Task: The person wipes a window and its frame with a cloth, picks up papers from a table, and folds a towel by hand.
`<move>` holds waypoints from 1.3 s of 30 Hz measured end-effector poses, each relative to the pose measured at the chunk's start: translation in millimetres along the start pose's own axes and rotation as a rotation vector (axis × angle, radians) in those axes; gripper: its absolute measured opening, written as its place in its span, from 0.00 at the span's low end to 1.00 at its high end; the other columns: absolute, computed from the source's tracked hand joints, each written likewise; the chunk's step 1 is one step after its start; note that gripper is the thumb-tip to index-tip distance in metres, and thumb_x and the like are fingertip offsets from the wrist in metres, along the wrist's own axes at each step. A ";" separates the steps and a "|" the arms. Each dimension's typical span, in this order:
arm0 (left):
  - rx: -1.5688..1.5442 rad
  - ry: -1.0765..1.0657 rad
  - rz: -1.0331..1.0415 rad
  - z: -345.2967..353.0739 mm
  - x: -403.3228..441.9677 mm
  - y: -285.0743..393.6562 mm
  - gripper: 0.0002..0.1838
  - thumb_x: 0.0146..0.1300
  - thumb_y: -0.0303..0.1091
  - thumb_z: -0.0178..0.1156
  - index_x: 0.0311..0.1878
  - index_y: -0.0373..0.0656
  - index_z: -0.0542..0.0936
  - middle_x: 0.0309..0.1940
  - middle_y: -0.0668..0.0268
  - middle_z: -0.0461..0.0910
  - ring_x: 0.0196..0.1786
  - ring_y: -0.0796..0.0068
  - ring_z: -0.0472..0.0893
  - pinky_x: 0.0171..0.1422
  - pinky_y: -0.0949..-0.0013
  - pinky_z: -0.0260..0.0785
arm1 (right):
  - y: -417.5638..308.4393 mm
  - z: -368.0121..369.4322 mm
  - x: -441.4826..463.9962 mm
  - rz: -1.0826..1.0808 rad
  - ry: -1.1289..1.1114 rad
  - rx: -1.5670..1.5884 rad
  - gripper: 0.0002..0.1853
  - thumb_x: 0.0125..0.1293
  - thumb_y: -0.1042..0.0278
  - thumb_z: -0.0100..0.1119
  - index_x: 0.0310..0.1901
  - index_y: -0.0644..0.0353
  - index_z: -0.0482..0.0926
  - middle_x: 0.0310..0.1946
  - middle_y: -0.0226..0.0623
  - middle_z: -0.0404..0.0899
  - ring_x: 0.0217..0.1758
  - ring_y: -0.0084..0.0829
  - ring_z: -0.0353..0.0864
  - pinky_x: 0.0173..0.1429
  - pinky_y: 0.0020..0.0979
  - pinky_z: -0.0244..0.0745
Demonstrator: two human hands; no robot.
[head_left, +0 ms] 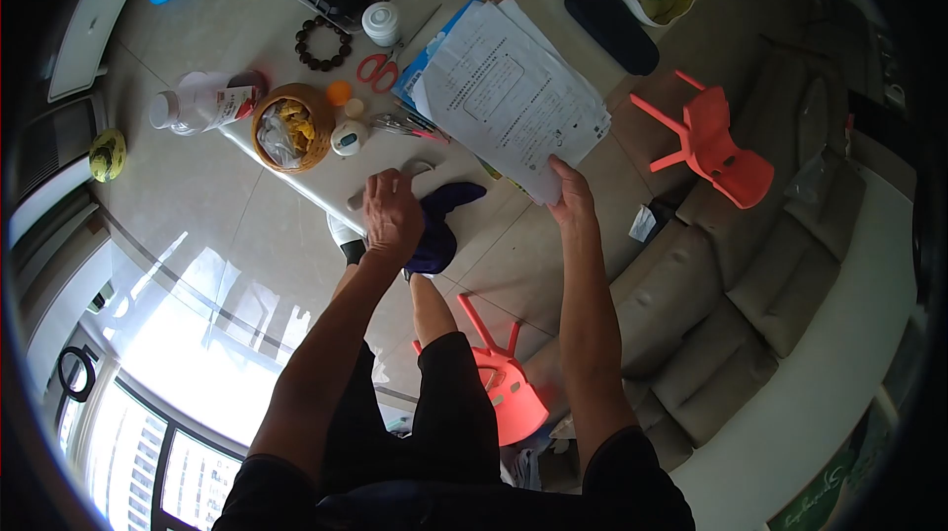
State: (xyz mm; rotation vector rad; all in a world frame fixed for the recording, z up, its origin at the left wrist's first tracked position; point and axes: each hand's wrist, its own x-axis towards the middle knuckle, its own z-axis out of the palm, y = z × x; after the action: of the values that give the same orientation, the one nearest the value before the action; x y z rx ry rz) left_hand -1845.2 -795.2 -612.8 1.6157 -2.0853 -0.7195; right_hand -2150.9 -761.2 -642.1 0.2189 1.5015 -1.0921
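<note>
A stack of printed papers point(513, 87) lies over a blue folder on the table. My right hand point(571, 193) pinches the near corner of the papers, thumb on top. My left hand point(392, 210) is at the table's near edge with its fingers curled, beside a pale curved object point(420, 169) and a dark purple cloth point(439, 235); whether it holds anything is hidden. Pens point(405, 124), red-handled scissors point(378, 72) and a small white round item point(348, 138) lie left of the papers.
A wicker basket point(293, 128), a clear plastic bottle point(202, 105), a bead bracelet point(322, 44), a white jar point(381, 24) and a dark case point(612, 28) are on the table. Red chairs point(706, 141) and a sofa point(681, 284) stand at the right.
</note>
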 end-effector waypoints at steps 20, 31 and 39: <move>-1.542 0.069 -0.995 88.5 76.4 98.8 0.24 0.52 0.28 0.69 0.54 0.38 0.76 0.46 0.63 0.79 0.53 0.65 0.76 0.60 0.61 0.67 | -18.6 11.2 -14.4 0.080 -0.049 0.162 0.22 0.69 0.68 0.58 0.62 0.65 0.69 0.55 0.39 0.77 0.58 0.34 0.77 0.59 0.38 0.76; -1.815 0.078 -0.995 65.8 98.5 108.0 0.20 0.52 0.21 0.64 0.50 0.38 0.77 0.46 0.57 0.81 0.49 0.60 0.80 0.56 0.58 0.73 | -13.9 23.3 -50.3 -0.138 -0.006 0.057 0.23 0.72 0.67 0.56 0.64 0.62 0.65 0.50 0.36 0.78 0.50 0.32 0.80 0.53 0.37 0.78; -1.644 -0.230 -0.800 -20.1 53.1 124.5 0.23 0.52 0.20 0.61 0.55 0.30 0.74 0.48 0.52 0.80 0.52 0.55 0.80 0.59 0.54 0.73 | 44.0 -17.5 -152.3 -0.050 -0.310 0.409 0.33 0.71 0.47 0.54 0.69 0.62 0.62 0.63 0.40 0.72 0.64 0.37 0.71 0.65 0.43 0.69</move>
State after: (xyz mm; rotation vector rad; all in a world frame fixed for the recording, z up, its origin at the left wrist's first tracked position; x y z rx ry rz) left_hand -1940.9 -825.1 -519.8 1.1256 -0.2276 -2.0884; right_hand -2090.7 -658.4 -536.0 0.2801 1.0046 -1.3994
